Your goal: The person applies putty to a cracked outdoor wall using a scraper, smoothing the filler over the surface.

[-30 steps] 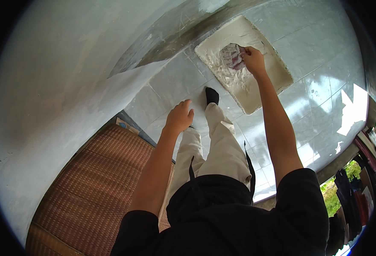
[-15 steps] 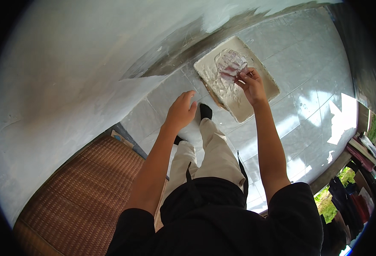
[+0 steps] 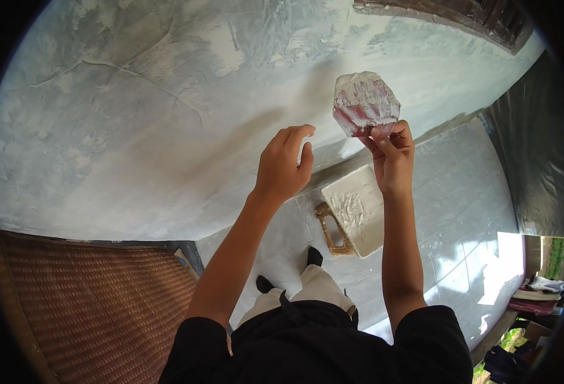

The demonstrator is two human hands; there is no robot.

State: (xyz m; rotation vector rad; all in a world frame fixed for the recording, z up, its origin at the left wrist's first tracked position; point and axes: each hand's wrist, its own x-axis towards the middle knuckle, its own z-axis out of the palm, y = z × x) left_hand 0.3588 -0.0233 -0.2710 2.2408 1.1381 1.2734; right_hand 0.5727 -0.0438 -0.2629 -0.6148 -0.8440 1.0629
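My right hand [image 3: 393, 153] pinches the lower edge of a flat reddish, many-sided scraper [image 3: 366, 104] between thumb and fingers. Its face is smeared with pale plaster, thickest along the top. The scraper is raised in front of the wall [image 3: 230, 96]; whether it touches the surface I cannot tell. To its left, my left hand [image 3: 284, 162] is held up with nothing in it, fingers lightly bent and thumb apart. Below, partly behind my right forearm, a shallow tray [image 3: 359, 211] of creamy plaster stands on the floor.
A brownish frame-like piece [image 3: 334, 233] juts out beside the tray. At lower left lies a brown woven surface [image 3: 96, 301]. Grey tiles [image 3: 448, 198] cover the floor, sunlit at right. A dark wooden frame [image 3: 467, 19] edges the wall top; folded cloths [image 3: 538, 294] are piled at far right.
My right hand has lifted the scraper out of the tray and up before the wall. My left hand has risen too. The view has tilted up toward the wall.
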